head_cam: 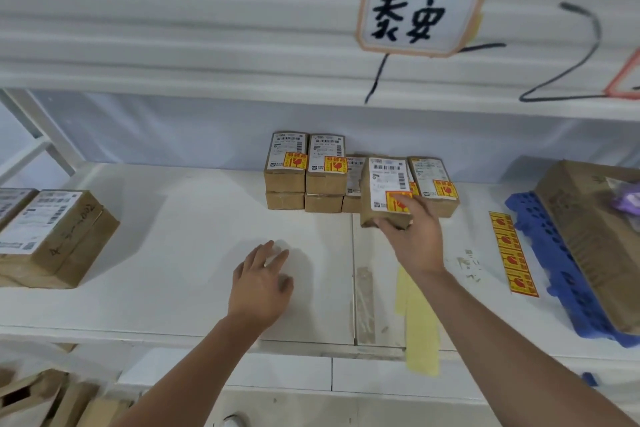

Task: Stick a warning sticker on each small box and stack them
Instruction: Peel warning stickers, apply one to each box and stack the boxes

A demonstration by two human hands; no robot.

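Far left on the white shelf (173,218): two larger parcels (52,236), side by side. Left hand (259,284) over bare shelf, fingers spread and relaxed, holding nothing. Behind, at the back: stickered small boxes (285,180), stacked two high. Right hand (412,236) clamped round the lower end of one small box (381,180) with a warning sticker (396,201) on it, raised just before the row. Further right: sticker strip (512,253) flat beside a blue pallet (554,263).

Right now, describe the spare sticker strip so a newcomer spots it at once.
On the white shelf under the handwritten sign, look right to the blue plastic pallet. Flat on the shelf just left of it lies the sticker strip. Unlike the single stickers on the small boxes, it is a column of yellow-and-red labels on no box.
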